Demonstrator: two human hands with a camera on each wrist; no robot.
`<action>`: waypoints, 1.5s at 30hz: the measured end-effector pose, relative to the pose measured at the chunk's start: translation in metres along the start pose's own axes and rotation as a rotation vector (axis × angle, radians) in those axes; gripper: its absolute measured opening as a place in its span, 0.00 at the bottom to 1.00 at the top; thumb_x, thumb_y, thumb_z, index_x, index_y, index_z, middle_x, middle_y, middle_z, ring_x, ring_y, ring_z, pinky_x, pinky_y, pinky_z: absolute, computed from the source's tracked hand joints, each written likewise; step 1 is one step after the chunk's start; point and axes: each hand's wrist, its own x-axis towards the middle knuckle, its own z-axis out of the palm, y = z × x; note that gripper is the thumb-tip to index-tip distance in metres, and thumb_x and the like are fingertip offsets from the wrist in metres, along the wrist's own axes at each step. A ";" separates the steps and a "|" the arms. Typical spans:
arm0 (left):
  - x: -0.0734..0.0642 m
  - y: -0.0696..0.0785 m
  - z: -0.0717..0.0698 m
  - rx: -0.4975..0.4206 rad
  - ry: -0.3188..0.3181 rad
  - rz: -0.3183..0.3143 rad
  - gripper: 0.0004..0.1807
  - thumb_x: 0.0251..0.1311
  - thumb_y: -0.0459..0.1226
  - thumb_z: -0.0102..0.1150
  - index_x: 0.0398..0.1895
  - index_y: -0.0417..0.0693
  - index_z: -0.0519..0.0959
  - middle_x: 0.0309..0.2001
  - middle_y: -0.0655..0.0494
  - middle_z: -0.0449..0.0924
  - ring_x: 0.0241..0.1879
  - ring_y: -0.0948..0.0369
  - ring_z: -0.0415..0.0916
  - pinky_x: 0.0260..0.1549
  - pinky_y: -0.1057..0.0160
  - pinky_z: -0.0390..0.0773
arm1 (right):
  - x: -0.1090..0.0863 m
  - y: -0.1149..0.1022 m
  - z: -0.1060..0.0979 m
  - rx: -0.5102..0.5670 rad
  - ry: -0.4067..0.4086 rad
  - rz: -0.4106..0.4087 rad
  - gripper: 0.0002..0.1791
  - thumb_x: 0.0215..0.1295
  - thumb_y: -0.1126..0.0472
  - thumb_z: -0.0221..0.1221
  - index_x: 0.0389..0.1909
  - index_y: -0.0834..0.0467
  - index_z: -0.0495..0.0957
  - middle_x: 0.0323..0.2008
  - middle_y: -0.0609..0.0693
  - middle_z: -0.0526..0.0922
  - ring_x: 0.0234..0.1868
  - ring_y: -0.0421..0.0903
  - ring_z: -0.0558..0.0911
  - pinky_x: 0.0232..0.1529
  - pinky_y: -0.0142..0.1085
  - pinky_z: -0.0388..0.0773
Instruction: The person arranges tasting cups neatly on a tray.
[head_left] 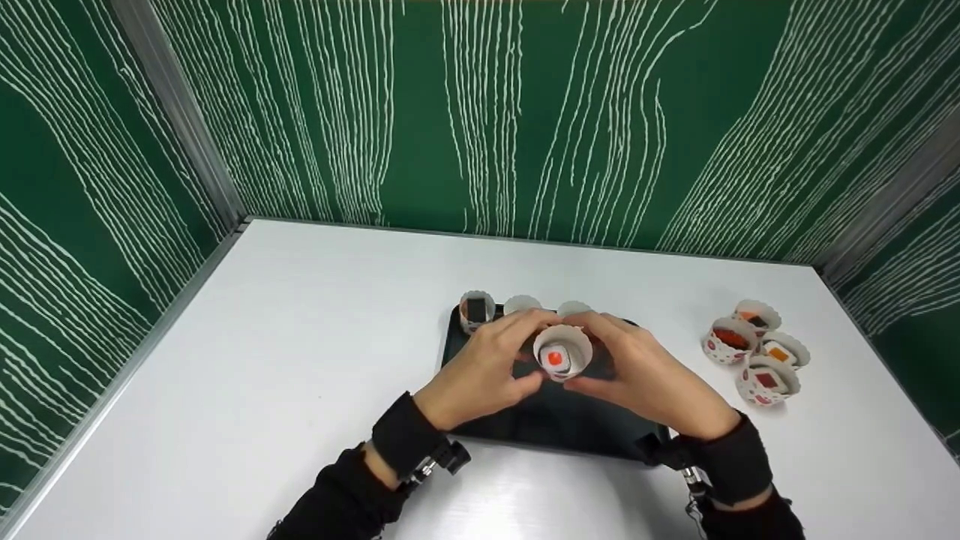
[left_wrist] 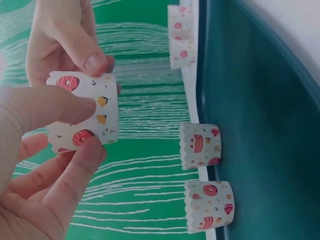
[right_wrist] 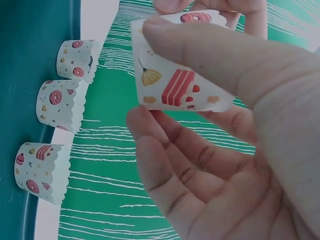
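Near the centre of the head frame, a little right and low, the left hand (head_left: 484,367) and the right hand (head_left: 645,371) meet around one paper cup (head_left: 583,352), each pinching its side between thumb and fingers. The cup is held up over the dark tray (head_left: 555,424), its mouth towards the head camera, and inside it lies a white block (head_left: 553,361) with an orange-red dot on top. Its outer wall carries printed doughnuts and cake slices, as the wrist views show. Along the tray's far edge, just above the hands in the frame, three more cups stand in a row: the left cup (head_left: 469,324) holds a dark-topped piece, while the middle cup (head_left: 522,304) and the right cup (head_left: 574,307) are partly hidden by the hands (the wrist views show more of their printed sides). At the right of the frame, a cluster of four cups (head_left: 761,397) stands on the white table (head_left: 247,375), with small coloured pieces inside. Behind, a green wall (head_left: 420,120) with wavy white lines fills the top
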 end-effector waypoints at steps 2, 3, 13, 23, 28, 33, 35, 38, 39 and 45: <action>0.000 0.000 0.000 -0.008 0.005 0.003 0.32 0.60 0.26 0.70 0.69 0.44 0.75 0.60 0.51 0.84 0.57 0.58 0.83 0.58 0.59 0.84 | 0.000 0.000 0.000 0.008 0.004 -0.001 0.38 0.58 0.60 0.80 0.69 0.55 0.76 0.58 0.48 0.86 0.53 0.43 0.86 0.51 0.43 0.86; 0.000 0.000 0.000 -0.013 0.006 0.002 0.32 0.60 0.26 0.70 0.68 0.44 0.75 0.59 0.51 0.84 0.57 0.58 0.83 0.57 0.61 0.85 | 0.000 0.000 0.000 0.009 0.005 0.000 0.38 0.59 0.59 0.80 0.69 0.55 0.76 0.58 0.48 0.86 0.53 0.43 0.85 0.51 0.43 0.86; -0.001 0.001 0.004 -0.079 0.022 -0.031 0.30 0.60 0.25 0.70 0.66 0.43 0.75 0.57 0.48 0.85 0.57 0.57 0.85 0.47 0.73 0.85 | -0.001 0.000 -0.001 0.039 -0.010 -0.001 0.36 0.61 0.58 0.79 0.68 0.54 0.75 0.60 0.48 0.86 0.57 0.44 0.86 0.54 0.45 0.87; -0.001 -0.001 0.007 -0.080 0.065 -0.072 0.17 0.61 0.28 0.74 0.50 0.41 0.79 0.45 0.50 0.87 0.46 0.59 0.88 0.44 0.72 0.86 | -0.002 -0.001 -0.002 0.033 -0.031 0.032 0.35 0.63 0.57 0.77 0.69 0.55 0.74 0.57 0.47 0.86 0.54 0.44 0.86 0.52 0.45 0.86; -0.001 -0.001 0.009 -0.074 0.065 -0.066 0.11 0.62 0.29 0.73 0.46 0.41 0.82 0.43 0.50 0.88 0.42 0.59 0.88 0.45 0.70 0.86 | -0.002 -0.001 -0.003 0.032 -0.032 0.024 0.36 0.63 0.57 0.77 0.70 0.56 0.73 0.58 0.49 0.86 0.58 0.46 0.87 0.55 0.49 0.86; -0.002 -0.002 0.010 -0.077 0.070 -0.051 0.08 0.64 0.29 0.72 0.44 0.41 0.84 0.42 0.51 0.88 0.42 0.59 0.88 0.45 0.68 0.87 | -0.002 -0.001 -0.002 0.039 -0.033 0.012 0.36 0.64 0.59 0.77 0.70 0.53 0.73 0.59 0.49 0.85 0.59 0.47 0.86 0.56 0.49 0.86; -0.002 -0.001 0.011 -0.081 0.072 -0.048 0.06 0.65 0.30 0.71 0.43 0.42 0.85 0.42 0.51 0.88 0.42 0.59 0.88 0.45 0.68 0.87 | -0.002 -0.001 -0.002 0.036 -0.035 0.010 0.35 0.64 0.59 0.77 0.69 0.52 0.73 0.59 0.48 0.85 0.59 0.47 0.86 0.55 0.48 0.87; -0.001 -0.001 0.012 -0.080 0.074 -0.032 0.05 0.67 0.30 0.70 0.43 0.41 0.87 0.42 0.51 0.89 0.42 0.59 0.88 0.46 0.69 0.87 | -0.002 -0.002 -0.002 0.031 -0.042 0.022 0.33 0.64 0.59 0.76 0.68 0.50 0.74 0.57 0.49 0.84 0.56 0.46 0.86 0.51 0.45 0.87; -0.001 -0.001 0.012 -0.076 0.073 -0.026 0.05 0.67 0.30 0.70 0.44 0.41 0.87 0.42 0.51 0.90 0.43 0.59 0.88 0.46 0.69 0.87 | -0.002 -0.002 -0.002 0.030 -0.045 0.033 0.32 0.64 0.59 0.76 0.67 0.50 0.74 0.57 0.50 0.84 0.54 0.46 0.86 0.49 0.44 0.87; -0.002 -0.001 0.012 -0.046 0.048 0.002 0.08 0.69 0.31 0.69 0.48 0.41 0.89 0.46 0.50 0.91 0.46 0.58 0.88 0.48 0.67 0.86 | -0.004 -0.002 -0.003 -0.001 -0.048 0.067 0.29 0.63 0.59 0.76 0.63 0.50 0.75 0.54 0.52 0.83 0.48 0.45 0.84 0.45 0.41 0.86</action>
